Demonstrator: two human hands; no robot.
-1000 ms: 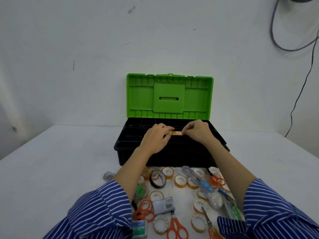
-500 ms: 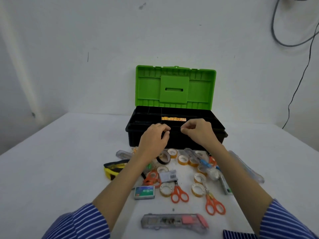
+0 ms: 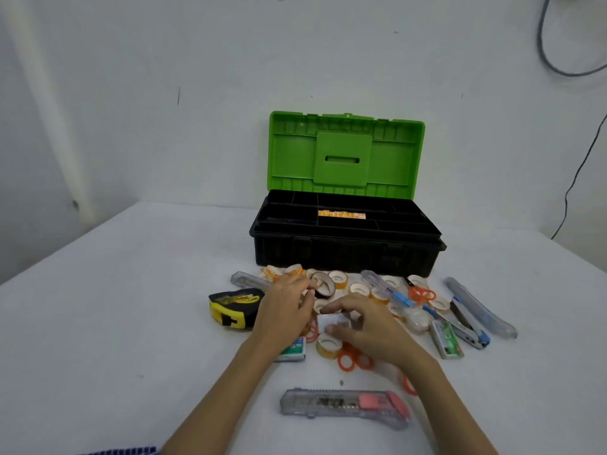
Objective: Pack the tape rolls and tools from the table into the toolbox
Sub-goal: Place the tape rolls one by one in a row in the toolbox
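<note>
A white table (image 3: 98,323) holds lots of stuff. Going left to right: a yellow & black tape measure (image 3: 235,307) sits at about 9 o'clock from the hands, just beside the left hand (image 3: 284,311). That hand lies palm down w/ fingers a bit bent, tips near a dark tape roll (image 3: 323,284) at its 1 o'clock; can't tell if it has hold of anything. A small green box (image 3: 292,349) peeks out under the left wrist.

The right hand (image 3: 368,326) is next, fingers & thumb curled round a small white box (image 3: 331,321), pinching it just above the table. Orange scissors (image 3: 354,359) lie at its 6 o'clock. A clear box cutter (image 3: 345,405) w/ a pink slider lies nearest the person, between the 2 arms.

The toolbox (image 3: 345,251) stands at 12 o'clock from the hands, black w/ its green lid (image 3: 345,156) up. One orange strip (image 3: 341,214) lies in a middle slot of the top tray. Small tape rolls (image 3: 338,279) are spread along the front of it.

At 3 o'clock lie more scissors (image 3: 422,293), a blue-tipped tool (image 3: 389,289), a stapler (image 3: 466,320) & a long clear cutter (image 3: 479,307).
</note>
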